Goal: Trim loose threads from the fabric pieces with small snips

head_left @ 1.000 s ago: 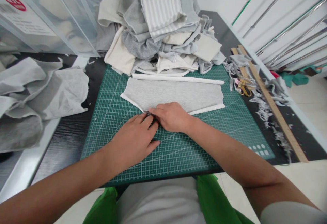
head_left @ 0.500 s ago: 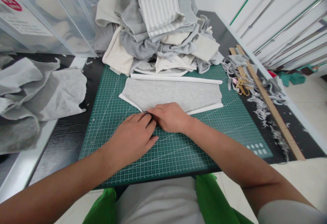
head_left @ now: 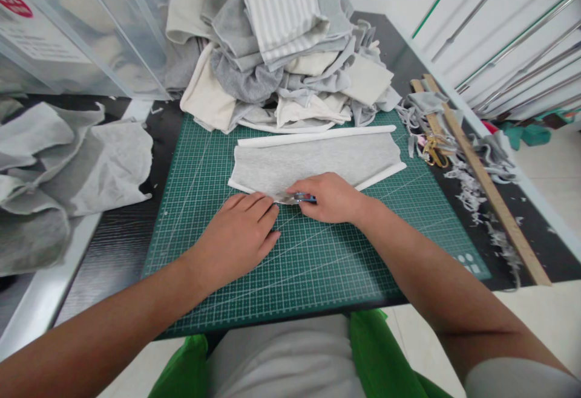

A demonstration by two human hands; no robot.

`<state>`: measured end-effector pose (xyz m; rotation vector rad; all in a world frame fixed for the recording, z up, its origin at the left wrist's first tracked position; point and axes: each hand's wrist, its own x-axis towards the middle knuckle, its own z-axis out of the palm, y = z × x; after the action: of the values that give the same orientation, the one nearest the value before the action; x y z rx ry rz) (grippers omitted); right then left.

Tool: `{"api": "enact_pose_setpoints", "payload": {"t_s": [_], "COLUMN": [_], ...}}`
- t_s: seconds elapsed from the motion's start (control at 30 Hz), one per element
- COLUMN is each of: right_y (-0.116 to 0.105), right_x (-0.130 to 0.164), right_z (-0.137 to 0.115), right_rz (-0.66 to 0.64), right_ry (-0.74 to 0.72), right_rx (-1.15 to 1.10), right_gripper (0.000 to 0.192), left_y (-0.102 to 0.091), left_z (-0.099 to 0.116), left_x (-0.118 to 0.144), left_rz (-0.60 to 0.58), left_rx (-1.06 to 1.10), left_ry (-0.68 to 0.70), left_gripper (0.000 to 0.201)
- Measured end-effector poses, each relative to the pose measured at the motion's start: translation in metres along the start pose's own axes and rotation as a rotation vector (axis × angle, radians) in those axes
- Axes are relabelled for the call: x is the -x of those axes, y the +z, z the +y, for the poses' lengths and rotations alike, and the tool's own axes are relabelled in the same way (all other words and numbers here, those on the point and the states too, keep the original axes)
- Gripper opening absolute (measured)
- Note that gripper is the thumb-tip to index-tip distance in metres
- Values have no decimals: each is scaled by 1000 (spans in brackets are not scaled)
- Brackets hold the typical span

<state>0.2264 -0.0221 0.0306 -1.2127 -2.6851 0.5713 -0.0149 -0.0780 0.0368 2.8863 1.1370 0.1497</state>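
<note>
A light grey piece of fabric (head_left: pixel 313 159) lies on the green cutting mat (head_left: pixel 345 271), its long edges rolled over and showing white. My right hand (head_left: pixel 333 197) is closed around small snips (head_left: pixel 302 198) with a bluish handle. Their metal blades point left and rest at the fabric's near edge. My left hand (head_left: pixel 240 234) lies beside the blade tips, its fingertips pressing on that near edge. Its fingers are stretched out and its thumb stands apart, over the mat. The stretch of edge under the left fingers is hidden.
Behind the mat rises a big pile of grey and cream fabric (head_left: pixel 254 41). Loose grey cloth (head_left: pixel 109 162) lies left, below a clear plastic box (head_left: pixel 109 41). Gold-handled scissors (head_left: pixel 436 153), scraps (head_left: pixel 469 186) and a wooden ruler (head_left: pixel 494 195) lie along the right side.
My right hand has moved right and slightly away from my left, bringing the snips into view. The fabric has shifted right and tilted, its right end now farther from me.
</note>
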Motion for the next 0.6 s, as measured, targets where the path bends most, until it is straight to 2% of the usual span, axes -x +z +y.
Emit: {"api": "enact_pose_setpoints", "payload": {"t_s": [0.27,0.6], "right_y": [-5,-3], "right_x": [-3,-3], "right_z": [3,5], "right_rz": [-13,7], "right_ry": [53,48], "right_rx": [-77,-118], "right_gripper": [44,44], "left_y": [-2,-2], "left_z": [5,9], "left_x": [2,2], "left_rz": [-17,-1], "left_rx": [-16,-33], "left_ry": [7,22], "left_gripper": [38,38]}}
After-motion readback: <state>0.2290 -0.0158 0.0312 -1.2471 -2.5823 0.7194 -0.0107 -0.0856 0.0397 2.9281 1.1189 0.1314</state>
